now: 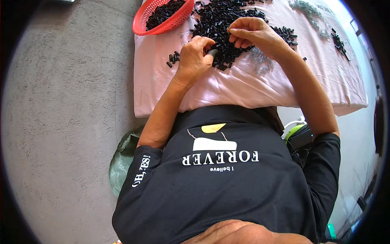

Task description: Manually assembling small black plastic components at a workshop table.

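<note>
A large pile of small black tube-shaped pieces [219, 20] lies on the cloth-covered table. At the pile's near left edge is my left hand [194, 57], its fingers curled in against the thumb. Something dark covers or sits at that thumb's tip; what the fingers hold is hidden. My right hand [252, 34] hovers over the right part of the pile, thumb and forefinger pinched together. Anything between them is too small to make out. Close below the right hand lies a heap of thin, shiny, silvery pieces [261, 61].
A red plastic basket [140, 25] with more black pieces stands at the table's far left. Another silvery heap [310, 15] and a small black cluster [339, 44] lie on the right. The pink cloth [239, 91] drapes over the near edge. A greenish plastic bag [118, 171] rests on the floor.
</note>
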Demonstrator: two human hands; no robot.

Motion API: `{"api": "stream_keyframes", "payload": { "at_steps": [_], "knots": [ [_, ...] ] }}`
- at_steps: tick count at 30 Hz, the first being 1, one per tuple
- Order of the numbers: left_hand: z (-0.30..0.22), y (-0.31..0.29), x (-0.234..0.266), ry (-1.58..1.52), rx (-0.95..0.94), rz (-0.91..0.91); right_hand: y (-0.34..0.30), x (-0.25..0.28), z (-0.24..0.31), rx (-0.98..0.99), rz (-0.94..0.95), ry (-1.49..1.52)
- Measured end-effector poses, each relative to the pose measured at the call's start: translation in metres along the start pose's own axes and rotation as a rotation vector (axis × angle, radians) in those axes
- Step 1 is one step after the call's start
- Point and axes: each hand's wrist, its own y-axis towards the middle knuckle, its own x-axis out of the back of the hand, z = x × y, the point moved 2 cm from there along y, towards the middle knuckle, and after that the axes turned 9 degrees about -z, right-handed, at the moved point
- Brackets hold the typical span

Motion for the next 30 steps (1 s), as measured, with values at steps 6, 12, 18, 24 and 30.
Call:
{"api": "stream_keyframes", "payload": {
  "at_steps": [6, 12, 18, 24, 30],
  "knots": [
    [0.002, 0.003, -0.004, 0.015, -0.031, -0.034, 0.001, 0.000, -0.002, 0.003, -0.003, 0.011],
    [0.002, 0.005, -0.007, 0.073, -0.002, 0.001, 0.000, -0.001, 0.000, 0.000, -0.002, 0.002],
    [0.000, 0.001, -0.005, -0.144, 0.173, 0.025, 0.002, -0.001, -0.001, 0.037, 0.034, -0.013],
    [-0.005, -0.002, -0.006, -0.484, 0.322, 0.073, 0.000, -0.004, -0.002, 0.032, 0.091, -0.062],
    [-0.012, -0.002, -0.008, -0.524, 0.360, 0.094, 0.000, -0.006, -0.004, 0.021, 0.137, -0.071]
  ]
}}
